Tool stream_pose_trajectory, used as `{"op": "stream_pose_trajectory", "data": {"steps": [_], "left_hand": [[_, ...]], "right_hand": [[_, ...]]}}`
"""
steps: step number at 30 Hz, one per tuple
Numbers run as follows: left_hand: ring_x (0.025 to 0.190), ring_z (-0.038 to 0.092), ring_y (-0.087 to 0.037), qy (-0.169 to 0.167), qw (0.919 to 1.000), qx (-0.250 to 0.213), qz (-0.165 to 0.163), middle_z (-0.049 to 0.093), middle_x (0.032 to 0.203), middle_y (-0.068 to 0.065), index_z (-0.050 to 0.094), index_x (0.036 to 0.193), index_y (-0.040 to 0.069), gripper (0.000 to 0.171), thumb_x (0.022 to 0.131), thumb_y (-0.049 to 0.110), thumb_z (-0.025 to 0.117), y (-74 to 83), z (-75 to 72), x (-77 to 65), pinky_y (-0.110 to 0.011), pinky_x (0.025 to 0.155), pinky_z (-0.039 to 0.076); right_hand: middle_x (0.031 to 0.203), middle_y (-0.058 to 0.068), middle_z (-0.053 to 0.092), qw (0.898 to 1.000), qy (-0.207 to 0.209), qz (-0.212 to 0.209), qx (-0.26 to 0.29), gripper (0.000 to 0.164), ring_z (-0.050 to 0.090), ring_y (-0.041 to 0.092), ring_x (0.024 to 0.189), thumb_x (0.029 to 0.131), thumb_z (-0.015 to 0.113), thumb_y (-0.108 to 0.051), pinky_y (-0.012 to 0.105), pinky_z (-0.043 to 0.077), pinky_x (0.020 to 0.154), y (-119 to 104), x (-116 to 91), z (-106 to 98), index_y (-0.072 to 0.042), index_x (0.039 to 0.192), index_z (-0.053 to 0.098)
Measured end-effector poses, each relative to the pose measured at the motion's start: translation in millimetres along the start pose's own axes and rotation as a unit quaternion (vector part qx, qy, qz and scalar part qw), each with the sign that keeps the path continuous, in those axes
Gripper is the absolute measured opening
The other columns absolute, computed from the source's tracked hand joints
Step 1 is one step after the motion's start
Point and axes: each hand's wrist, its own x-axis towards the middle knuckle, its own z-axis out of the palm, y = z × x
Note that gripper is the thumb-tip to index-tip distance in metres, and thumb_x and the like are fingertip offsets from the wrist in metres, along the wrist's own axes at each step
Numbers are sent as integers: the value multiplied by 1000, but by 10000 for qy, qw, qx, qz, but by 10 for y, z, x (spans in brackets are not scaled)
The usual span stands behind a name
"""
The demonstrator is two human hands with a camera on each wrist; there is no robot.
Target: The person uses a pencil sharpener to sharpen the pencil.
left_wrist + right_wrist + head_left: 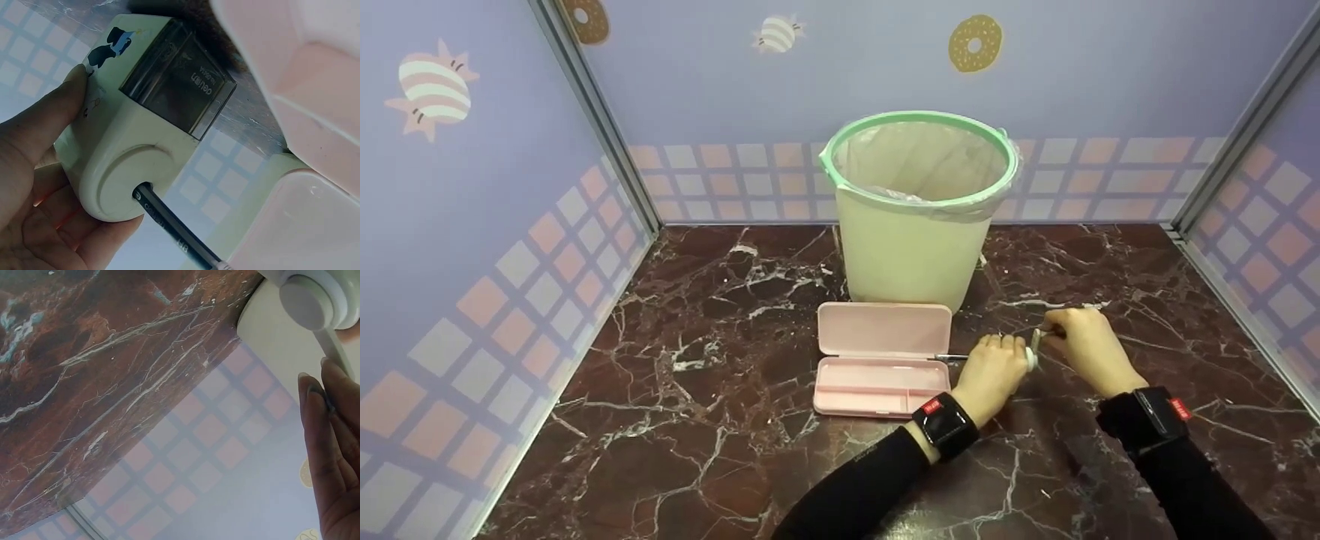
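My left hand (992,371) grips a white crank pencil sharpener (129,129) with a dark see-through shavings drawer. A dark pencil (174,225) sticks into the round hole at the sharpener's front; its tip is hidden inside. On the other side, my right hand (1091,349) pinches the end of the crank handle (333,349) between thumb and fingers. Just left of my left hand, a pink pencil case (885,330) lies with its lid folded back, its compartments showing. In the head view the pencil points left, toward the case's right edge.
A pale green waste bin (915,247) with a green rim and a plastic liner stands right behind the pencil case. Patterned panels (720,90) wall in the dark marbled table (720,337) at the back and both sides. Small pale specks dot the tabletop.
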Motion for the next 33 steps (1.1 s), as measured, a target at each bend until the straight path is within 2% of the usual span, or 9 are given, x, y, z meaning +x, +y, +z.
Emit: {"op": "stream_pose_trajectory", "data": {"steps": [12, 19, 25, 30, 33], "left_hand": [[83, 65, -4, 154, 9998, -45, -93, 70, 93, 11, 72, 110, 20, 24, 91, 27, 58, 0, 18, -12, -20, 77, 52], [81, 64, -4, 281, 9996, -42, -67, 70, 93, 10, 71, 112, 19, 25, 92, 27, 57, 35, 18, 6, -19, 76, 51], [82, 64, -4, 234, 9995, -119, -155, 70, 92, 11, 71, 108, 21, 22, 91, 28, 58, 34, 14, 8, -18, 78, 51], [80, 64, -3, 311, 9992, -109, -234, 69, 89, 11, 70, 102, 21, 18, 89, 28, 61, 27, 32, -4, -18, 76, 51], [80, 64, -3, 359, 9989, -94, -270, 69, 89, 11, 70, 102, 21, 18, 88, 28, 62, 21, 41, -13, -18, 75, 51]], "right_hand": [[71, 18, 70, 9992, -62, 294, 277, 10, 65, 29, 62, 75, 73, 11, 42, 52, 59, 88, 98, 172, 3, 74, 68], [72, 19, 71, 9979, -353, 323, 426, 8, 67, 32, 65, 74, 74, 9, 42, 53, 61, 247, 104, 327, 3, 74, 69], [70, 12, 71, 9961, -667, 205, 542, 10, 64, 24, 64, 67, 72, 9, 37, 49, 60, 339, 67, 449, -1, 70, 71], [62, 4, 65, 9929, -996, 89, 644, 18, 52, 14, 57, 61, 65, 11, 31, 41, 54, 332, 9, 497, -6, 62, 66], [61, 2, 64, 9900, -1216, 62, 712, 15, 48, 11, 55, 61, 69, 9, 28, 40, 52, 311, -38, 499, -6, 62, 66]]}}
